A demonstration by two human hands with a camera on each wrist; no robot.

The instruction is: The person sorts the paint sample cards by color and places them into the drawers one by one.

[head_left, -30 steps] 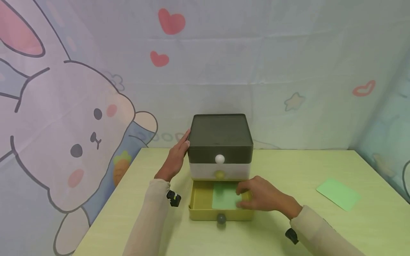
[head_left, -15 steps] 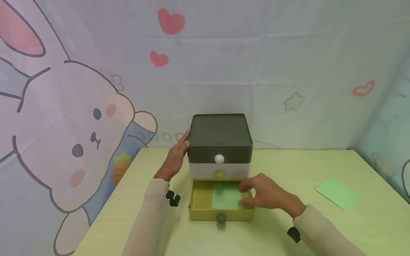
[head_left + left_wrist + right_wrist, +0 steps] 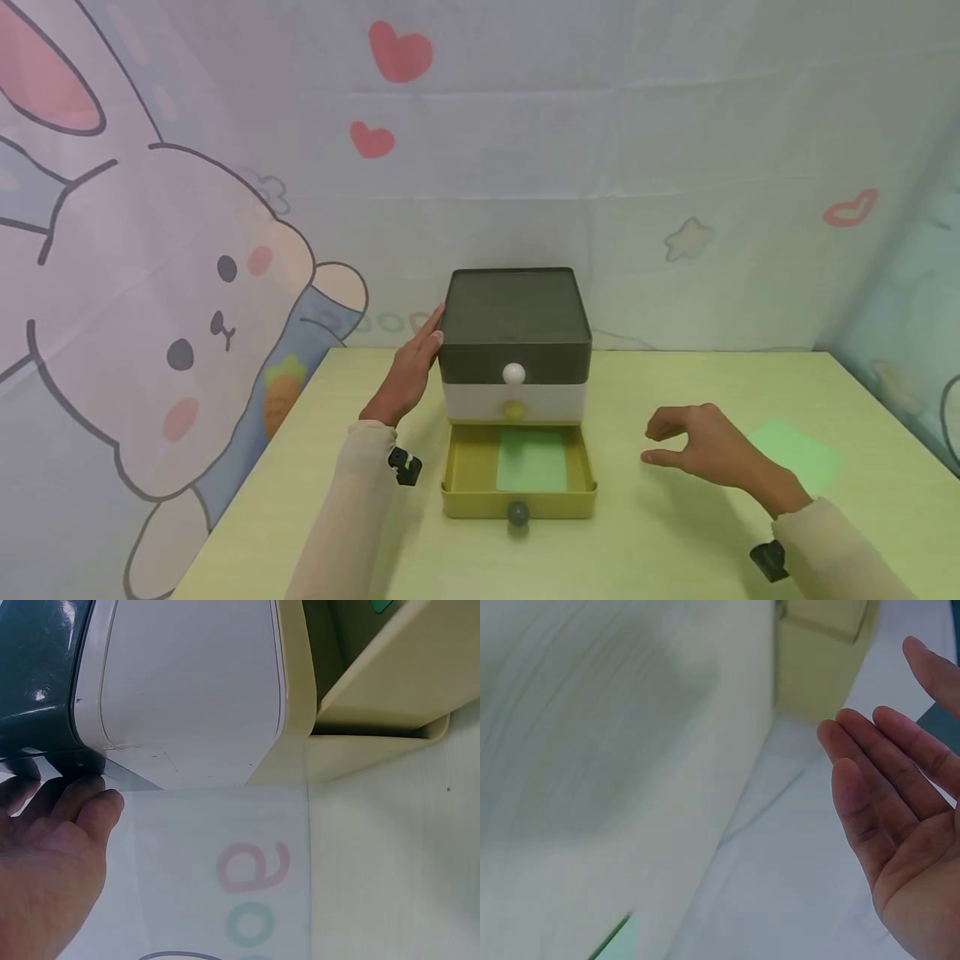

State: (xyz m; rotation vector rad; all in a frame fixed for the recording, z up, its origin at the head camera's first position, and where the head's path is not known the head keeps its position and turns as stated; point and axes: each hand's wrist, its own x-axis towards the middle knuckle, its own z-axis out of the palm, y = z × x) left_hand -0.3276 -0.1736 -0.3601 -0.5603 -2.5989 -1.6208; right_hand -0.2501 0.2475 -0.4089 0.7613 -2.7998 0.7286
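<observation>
A small chest of stacked drawers (image 3: 517, 308) stands at the table's middle, dark on top, white below and yellow at the bottom. Its yellow bottom drawer (image 3: 468, 462) is pulled out, and a light green sheet (image 3: 531, 462) lies flat inside, towards the right. My left hand (image 3: 405, 375) rests its fingers against the dark upper left side; the left wrist view shows the fingertips at that edge. To the right of the drawer, my right hand (image 3: 716, 446) hovers above the table with fingers and thumb apart, holding nothing. Behind it another green sheet (image 3: 806, 454) lies on the table, partly covered by the forearm.
The pale yellow-green table (image 3: 622, 550) stretches to both sides of the chest. A printed cloth (image 3: 637, 125) with a rabbit and hearts hangs along the table's back edge. A grey knob (image 3: 518, 513) sticks out from the open drawer's front.
My right hand has left the drawer and moved right, towards the green sheet on the table. The sheet in the drawer stays in place. My left hand has not moved.
</observation>
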